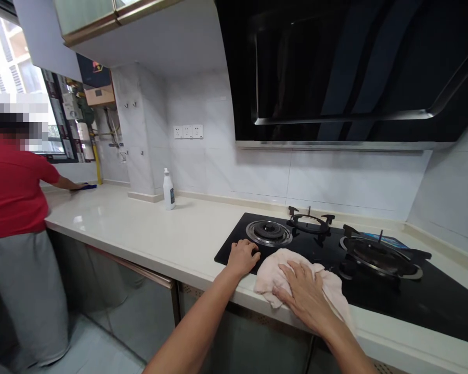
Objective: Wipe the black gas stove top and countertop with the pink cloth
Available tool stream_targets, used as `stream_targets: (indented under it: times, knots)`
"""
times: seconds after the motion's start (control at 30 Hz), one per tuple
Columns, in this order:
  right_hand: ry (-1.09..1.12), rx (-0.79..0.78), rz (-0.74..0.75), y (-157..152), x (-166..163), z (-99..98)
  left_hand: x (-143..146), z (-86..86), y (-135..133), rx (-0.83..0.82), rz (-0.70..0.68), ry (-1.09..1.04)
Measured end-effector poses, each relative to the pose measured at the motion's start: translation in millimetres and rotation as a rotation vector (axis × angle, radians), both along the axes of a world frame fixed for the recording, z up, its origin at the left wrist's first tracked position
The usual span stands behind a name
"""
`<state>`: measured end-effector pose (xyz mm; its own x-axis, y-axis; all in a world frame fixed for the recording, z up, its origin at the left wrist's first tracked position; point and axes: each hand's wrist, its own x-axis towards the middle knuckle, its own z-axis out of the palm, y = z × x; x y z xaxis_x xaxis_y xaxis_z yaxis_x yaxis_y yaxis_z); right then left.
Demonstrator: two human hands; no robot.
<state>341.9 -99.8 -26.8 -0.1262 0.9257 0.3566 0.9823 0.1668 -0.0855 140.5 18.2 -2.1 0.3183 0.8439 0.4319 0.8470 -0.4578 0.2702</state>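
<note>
My right hand (306, 296) lies with spread fingers on a pale pink cloth (275, 267), pressing it over the front edge of a black glass gas stove (378, 301). Beside it, my left hand (243, 257) rests on the stove's left front part, fingers loosely bent and holding nothing. Just behind that hand is the left burner (269, 232), bare of its pan support. A black pan support (310, 222) sits further back on the glass. Over the right burner stands another pan support (381, 257). Part of the cloth is hidden under my right hand.
A white spray bottle (169, 190) stands on the pale counter (140, 228) near the wall. At the far left, a person in a red shirt (11, 187) holds a dark blue cloth (89, 186) on the counter. A black range hood (347, 78) overhangs the stove.
</note>
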Motion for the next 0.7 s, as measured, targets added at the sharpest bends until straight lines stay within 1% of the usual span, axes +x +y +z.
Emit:
stream_targets:
  times: [0.07,0.13,0.2,0.27,0.4,0.53,0.6,0.7]
  knots:
    - [0.033,-0.009,0.049,6,1,5.6,-1,-0.2,0,0.006,0.001,0.005]
    - [0.067,0.009,0.111,11,9,8.2,-2,-0.3,0,0.009,0.001,0.011]
    - [0.101,0.033,0.161,14,22,8.1,-3,-0.4,0,0.008,-0.001,0.014]
    - [0.127,0.038,0.179,15,35,5.7,-3,-0.5,0,0.005,-0.005,0.013]
    - [0.131,0.066,0.177,12,54,-5.8,-3,-0.5,1,-0.004,-0.008,0.008]
    - [0.138,0.12,0.129,3,64,-18.1,-3,0.6,-1,-0.017,-0.005,0.012]
    - [0.139,0.114,0.095,-3,63,-19.0,-2,1.2,-2,-0.022,-0.008,0.017]
    - [0.126,0.064,0.081,-10,48,-12.3,-1,2.2,-3,-0.029,-0.013,0.026]
